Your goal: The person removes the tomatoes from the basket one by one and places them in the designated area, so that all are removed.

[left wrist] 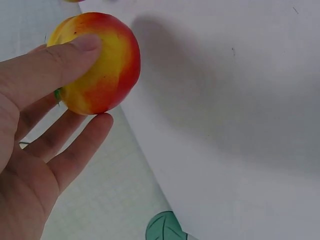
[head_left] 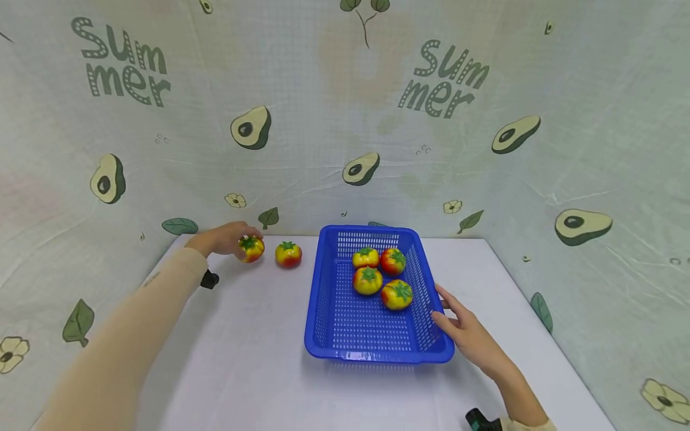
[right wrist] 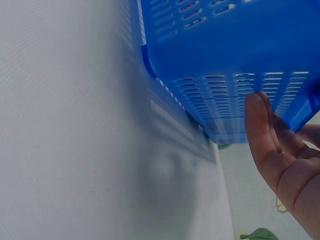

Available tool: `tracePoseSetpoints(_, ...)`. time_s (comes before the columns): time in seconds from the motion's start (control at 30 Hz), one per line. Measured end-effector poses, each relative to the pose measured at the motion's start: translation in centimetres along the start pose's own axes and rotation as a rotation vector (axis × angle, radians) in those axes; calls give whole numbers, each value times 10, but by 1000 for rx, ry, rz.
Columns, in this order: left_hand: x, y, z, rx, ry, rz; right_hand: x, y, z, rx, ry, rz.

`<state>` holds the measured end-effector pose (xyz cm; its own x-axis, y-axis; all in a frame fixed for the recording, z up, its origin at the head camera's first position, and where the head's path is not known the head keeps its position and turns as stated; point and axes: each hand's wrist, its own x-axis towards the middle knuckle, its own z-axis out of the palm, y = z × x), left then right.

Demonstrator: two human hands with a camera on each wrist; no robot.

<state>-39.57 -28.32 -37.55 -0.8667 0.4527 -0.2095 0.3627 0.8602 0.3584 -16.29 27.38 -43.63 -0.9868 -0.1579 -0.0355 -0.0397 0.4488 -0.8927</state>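
Observation:
My left hand (head_left: 226, 238) pinches a red-and-yellow toy tomato (left wrist: 112, 65) with a green leafy top, at the far left of the table. The thumb lies across its side, the other fingers beneath and behind. A second toy tomato (head_left: 288, 255) sits just to its right. Several more, such as a yellow-green toy tomato (head_left: 368, 281), lie in the blue plastic basket (head_left: 345, 355), toward its back right. At the basket's right side my right hand (head_left: 468, 330) touches the wall and rim with extended fingers (right wrist: 257, 120).
A white table (head_left: 259, 353) carries everything. Pale cloth (head_left: 302, 78) printed with avocados, leaves and lettering hangs behind and at both sides. A black strap device (head_left: 210, 279) shows at the left wrist, another black device (head_left: 481, 420) at the right wrist.

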Motion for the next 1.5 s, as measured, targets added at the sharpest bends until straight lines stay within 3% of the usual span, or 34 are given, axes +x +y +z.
tracePoseSetpoints(0.97,12,-7,19,-22,-23,30,0,1,0,-1,3,2)
tracePoseSetpoints(1.5,12,-5,20,-29,-22,31,0,2,0,-6,6,8)
